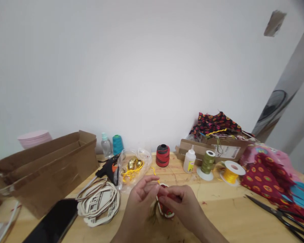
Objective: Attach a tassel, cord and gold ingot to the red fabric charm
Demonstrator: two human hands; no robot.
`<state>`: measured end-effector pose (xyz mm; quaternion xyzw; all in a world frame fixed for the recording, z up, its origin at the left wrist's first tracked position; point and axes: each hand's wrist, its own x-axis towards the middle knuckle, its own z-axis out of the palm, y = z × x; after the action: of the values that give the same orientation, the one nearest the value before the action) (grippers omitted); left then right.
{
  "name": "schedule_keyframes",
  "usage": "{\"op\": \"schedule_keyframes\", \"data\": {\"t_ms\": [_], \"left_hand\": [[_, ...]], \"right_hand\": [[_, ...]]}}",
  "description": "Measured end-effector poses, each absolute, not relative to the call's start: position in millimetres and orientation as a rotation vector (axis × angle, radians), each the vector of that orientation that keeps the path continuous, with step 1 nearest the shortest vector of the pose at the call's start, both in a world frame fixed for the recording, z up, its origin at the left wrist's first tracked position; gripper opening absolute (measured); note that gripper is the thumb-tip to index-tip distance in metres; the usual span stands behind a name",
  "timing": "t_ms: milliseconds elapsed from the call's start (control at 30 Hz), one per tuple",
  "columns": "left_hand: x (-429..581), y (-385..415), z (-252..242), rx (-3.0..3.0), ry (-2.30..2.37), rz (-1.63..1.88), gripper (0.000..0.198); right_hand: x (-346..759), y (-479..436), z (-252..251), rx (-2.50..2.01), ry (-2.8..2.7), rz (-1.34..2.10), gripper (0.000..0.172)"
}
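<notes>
My left hand (143,195) and my right hand (181,202) meet over the wooden table with their fingertips pinched close together. Whatever lies between the fingertips is too small or hidden to make out. Just under them is a small red patterned fabric ornament (166,212) with a whitish rim, partly covered by my fingers. Dark olive threads (154,212) hang at its left side. A yellow cord (154,171) runs up from behind my fingers towards a clear plastic bag (145,157) of gold bells (131,164).
Cut-out wooden frames (100,202), a glue gun (108,168) and a cardboard box (53,168) lie left. A red thread cone (162,157), glue bottle (190,161), olive spool (207,163) and yellow cord spool (230,173) stand beyond. Black scissors (278,214) and red fabric (263,175) lie right.
</notes>
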<state>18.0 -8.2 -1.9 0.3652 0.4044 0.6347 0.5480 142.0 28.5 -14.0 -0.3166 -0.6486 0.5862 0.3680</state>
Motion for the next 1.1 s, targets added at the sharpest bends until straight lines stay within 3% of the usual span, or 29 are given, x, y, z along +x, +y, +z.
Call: {"op": "schedule_keyframes", "data": {"t_ms": [233,433,600,700,900,1100], "left_hand": [[13.3,-8.2,-4.3,0.604,0.811,1.616,0.027],[12.5,-5.9,-7.2,0.631,0.831,1.612,0.021],[14.0,-3.5,-7.6,0.662,0.921,1.592,0.02],[12.3,-1.0,-11.1,0.6,0.942,1.601,0.025],[2.3,4.3,-18.2,0.6,1.117,1.618,0.037],[-2.7,-1.9,-13.0,1.096,1.607,1.7,0.027]], "right_hand": [[146.5,38.4,-13.9,-0.818,-1.639,1.477,0.024],[154.7,39.1,-6.1,-0.864,-2.205,0.774,0.016],[155.9,38.4,-6.1,-0.858,-2.269,0.613,0.019],[152.8,36.9,-7.8,-0.866,-2.182,0.771,0.019],[147.1,41.8,-17.1,-0.893,-1.682,1.524,0.026],[150.0,49.3,-16.7,-0.894,-1.477,1.565,0.034]]}}
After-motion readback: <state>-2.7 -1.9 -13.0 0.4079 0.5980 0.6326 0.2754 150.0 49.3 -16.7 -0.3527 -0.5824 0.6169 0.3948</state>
